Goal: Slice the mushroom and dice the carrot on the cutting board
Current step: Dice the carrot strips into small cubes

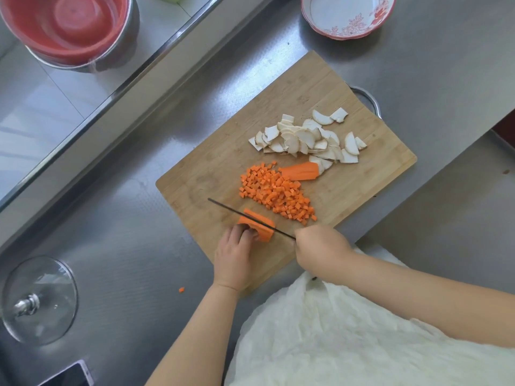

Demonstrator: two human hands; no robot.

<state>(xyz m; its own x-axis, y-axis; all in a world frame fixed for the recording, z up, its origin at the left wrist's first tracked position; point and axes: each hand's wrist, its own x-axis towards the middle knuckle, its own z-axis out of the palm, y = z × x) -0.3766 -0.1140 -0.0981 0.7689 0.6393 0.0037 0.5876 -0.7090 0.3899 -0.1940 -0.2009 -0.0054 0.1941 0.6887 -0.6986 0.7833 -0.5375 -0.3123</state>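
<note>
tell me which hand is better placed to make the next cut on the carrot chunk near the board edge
Right. The right hand holds the knife, its blade already across the carrot chunk. The left hand is pinning that chunk.

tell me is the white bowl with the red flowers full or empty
Empty. The white bowl at the top edge of the steel counter shows only its bare white inside; part of it is cut off by the frame.

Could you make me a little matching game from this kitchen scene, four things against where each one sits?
Things:
1. mushroom slices
2. diced carrot
3. glass lid
4. red basin

Places:
A. top left, inside a metal bowl
B. middle of the cutting board
C. counter, lower left
D. far right part of the board

Pairs: 1-D, 2-B, 3-C, 4-A
</note>
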